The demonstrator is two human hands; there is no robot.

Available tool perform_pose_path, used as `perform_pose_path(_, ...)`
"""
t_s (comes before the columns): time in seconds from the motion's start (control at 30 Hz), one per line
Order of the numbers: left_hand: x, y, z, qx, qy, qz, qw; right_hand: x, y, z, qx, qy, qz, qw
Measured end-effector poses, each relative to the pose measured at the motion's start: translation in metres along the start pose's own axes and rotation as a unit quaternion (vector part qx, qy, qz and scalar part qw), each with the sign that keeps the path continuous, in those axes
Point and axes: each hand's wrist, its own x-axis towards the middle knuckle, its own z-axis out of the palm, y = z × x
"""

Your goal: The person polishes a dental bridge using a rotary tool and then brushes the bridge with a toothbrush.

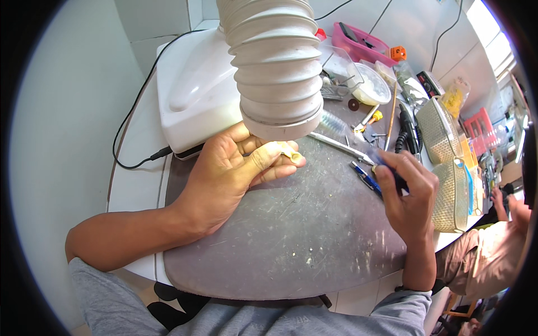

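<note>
My left hand (230, 168) is closed, pinching a small yellowish-cream piece (291, 155) with a hollow, ring-like end between thumb and fingers. It is under the mouth of a white ribbed hose (280, 73). What the piece is does not show clearly. To the right, my right hand (409, 193) is curled with thumb and forefinger close together. Something dark (399, 182) shows inside its grip, mostly hidden by the fingers and blurred. Beside it on the grey mat lie a blue pen-like tool (366, 178) and a slim whitish rod (342, 147).
A white rounded machine (202, 78) with a black cable stands at the back left. Across the back right are a white tub (370, 84), a pink basket (361, 45), a black handpiece (411, 126) and woven baskets (450, 193). Another person's leg (482, 260) is at the far right.
</note>
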Motion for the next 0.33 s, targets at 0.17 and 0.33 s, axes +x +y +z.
perform_pose_path(0.17,-0.001,0.001,0.0,-0.019,0.002,-0.033,0.999,-0.001,-0.004,0.004,0.055,-0.099,-0.022,0.993)
perform_pose_path(0.33,-0.002,0.001,0.0,-0.019,0.001,-0.025,1.0,0.006,0.019,-0.025,0.02,-0.154,0.003,0.988)
